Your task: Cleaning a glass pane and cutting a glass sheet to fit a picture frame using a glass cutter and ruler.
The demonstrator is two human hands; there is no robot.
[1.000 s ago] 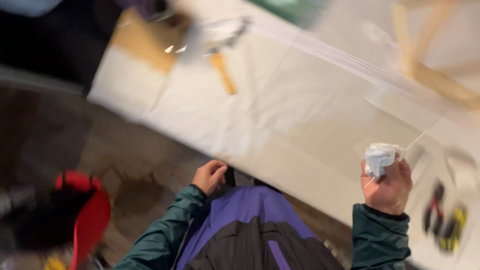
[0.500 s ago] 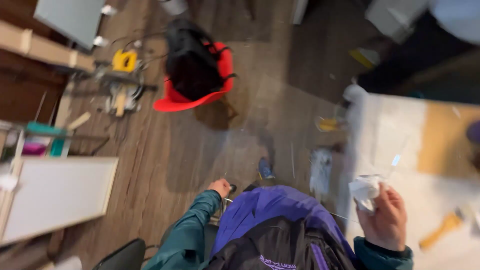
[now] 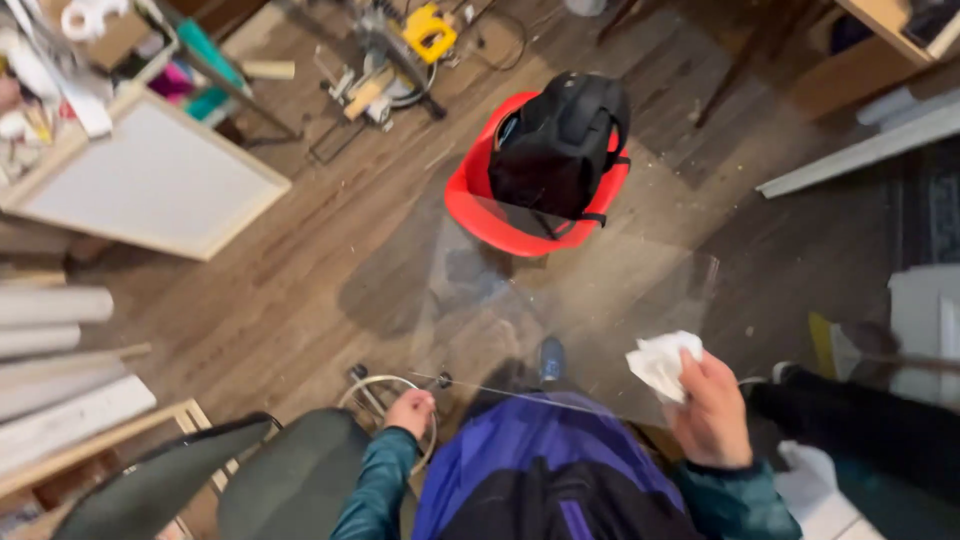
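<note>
Dark wooden floorboards (image 3: 300,290) spread beneath us, scattered with sawdust and workshop clutter. Far ahead sits a red chair (image 3: 470,205) carrying a black backpack (image 3: 555,145), and beyond it to the left a yellow power tool (image 3: 428,30) lies among cables. On the far left a white framed panel (image 3: 150,180) leans near a crowded shelf, and pale rolled tubes (image 3: 50,320) lie at the left edge. Near left, a grey-green chair back (image 3: 250,480) rises toward us.

Our right hand (image 3: 712,410) is raised at the near right, its grip pinching a crumpled white paper towel (image 3: 660,362) between thumb and fingers, with most of the wad standing clear above and to the left of the hand. We judge this paper very light, soft and easily crushed; it can tear if pulled, and it will not slip much against dry skin. A loose pinch at its bunched middle should be enough.

Our left hand (image 3: 410,412) hangs low at the near centre, fingers curled inward, close to a thin metal ring (image 3: 372,395) on the floor. We cannot tell whether that grip holds anything or only rests closed. A clear sheet (image 3: 590,290), glass or plastic, seems to stretch in front of us; its edge (image 3: 520,392) shows as a pale line between our hands. We judge it stiff, smooth and fragile at the edges.
</note>
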